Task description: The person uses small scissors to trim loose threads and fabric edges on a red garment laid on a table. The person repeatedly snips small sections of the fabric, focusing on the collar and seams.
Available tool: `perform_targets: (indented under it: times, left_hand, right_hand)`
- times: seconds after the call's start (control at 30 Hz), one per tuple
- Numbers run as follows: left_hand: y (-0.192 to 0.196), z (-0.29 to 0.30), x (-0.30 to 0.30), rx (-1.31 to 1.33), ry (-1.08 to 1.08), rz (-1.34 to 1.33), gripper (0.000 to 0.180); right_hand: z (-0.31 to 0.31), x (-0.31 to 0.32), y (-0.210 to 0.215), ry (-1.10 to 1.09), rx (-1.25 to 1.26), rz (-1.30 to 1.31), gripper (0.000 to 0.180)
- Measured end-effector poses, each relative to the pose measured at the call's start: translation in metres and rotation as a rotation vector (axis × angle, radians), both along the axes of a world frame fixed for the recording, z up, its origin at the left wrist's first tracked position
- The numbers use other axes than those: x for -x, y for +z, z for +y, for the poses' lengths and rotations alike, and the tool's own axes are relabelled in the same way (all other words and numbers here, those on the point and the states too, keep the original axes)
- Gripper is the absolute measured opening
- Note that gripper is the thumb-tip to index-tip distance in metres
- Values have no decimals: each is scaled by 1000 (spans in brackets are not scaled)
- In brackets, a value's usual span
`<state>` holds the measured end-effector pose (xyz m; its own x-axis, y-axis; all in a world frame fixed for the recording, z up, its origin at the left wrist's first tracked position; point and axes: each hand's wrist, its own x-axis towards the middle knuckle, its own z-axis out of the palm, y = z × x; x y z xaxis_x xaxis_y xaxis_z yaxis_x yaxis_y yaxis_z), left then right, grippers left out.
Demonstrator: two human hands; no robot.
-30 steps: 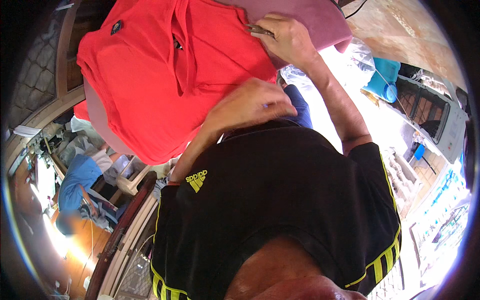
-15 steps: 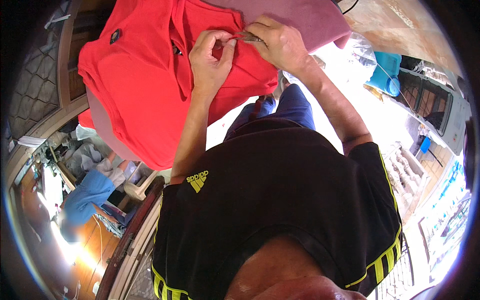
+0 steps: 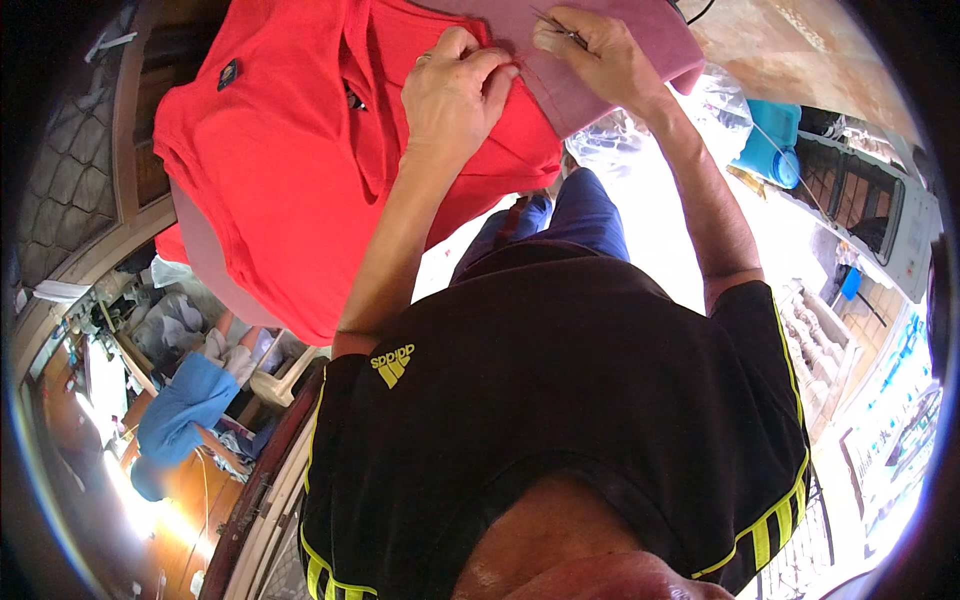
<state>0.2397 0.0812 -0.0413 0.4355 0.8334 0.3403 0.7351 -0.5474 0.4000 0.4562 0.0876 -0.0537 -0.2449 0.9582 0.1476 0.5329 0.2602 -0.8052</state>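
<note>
A red knitted garment (image 3: pixel 290 190) with a small dark label (image 3: pixel 229 74) lies spread over a mauve cloth-covered board (image 3: pixel 655 50). My left hand (image 3: pixel 455 100) is closed at the garment's right edge, fingertips pinching the red fabric. To its right and slightly farther away, my right hand (image 3: pixel 605 60) is closed around small metal thread snips (image 3: pixel 566 32), their tips pointing up and left, apart from the garment. A fine red thread (image 3: pixel 540 88) runs over the mauve cloth between my hands. My fingers partly hide the snips' handles.
Clear plastic wrapping (image 3: pixel 715 105) and a blue container (image 3: pixel 770 140) are beyond the board on the right. At the lower left, a person in blue (image 3: pixel 190 405) bends over near a dark wooden rail (image 3: pixel 265 480). A metal lattice (image 3: pixel 65 170) stands at the far left.
My right hand has moved up and right with the snips, away from the garment's edge. My left hand has shifted right along that edge. The person in blue has moved slightly.
</note>
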Motion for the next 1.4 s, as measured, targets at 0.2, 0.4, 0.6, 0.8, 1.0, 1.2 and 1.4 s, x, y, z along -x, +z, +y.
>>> perform_targets:
  times: [0.2, 0.4, 0.6, 0.8, 1.0, 1.2, 1.4]
  left_hand:
    - [3, 9, 20, 251, -85, -294, 9]
    - [1, 5, 24, 497, -95, -580, 7]
    - [0, 4, 21, 398, -94, -565, 6]
    - [-2, 4, 20, 408, -72, -598, 6]
    - [4, 10, 16, 438, -100, -587, 8]
    - [50, 62, 4, 273, -262, -62, 11]
    - [125, 125, 5, 122, -389, -7, 14]
  right_hand:
    - [-28, -3, -3, 57, -81, 97, 18]
    - [-28, 18, -12, 98, -216, -75, 24]
    - [-14, 26, -12, 139, -215, -83, 22]
    - [-8, 30, -12, 190, -234, -12, 22]
    - [-5, 24, -4, 249, -160, -151, 17]
    - [-22, -40, -17, 34, -80, 58, 27]
    - [-32, -41, 2, -422, -57, 238, 34]
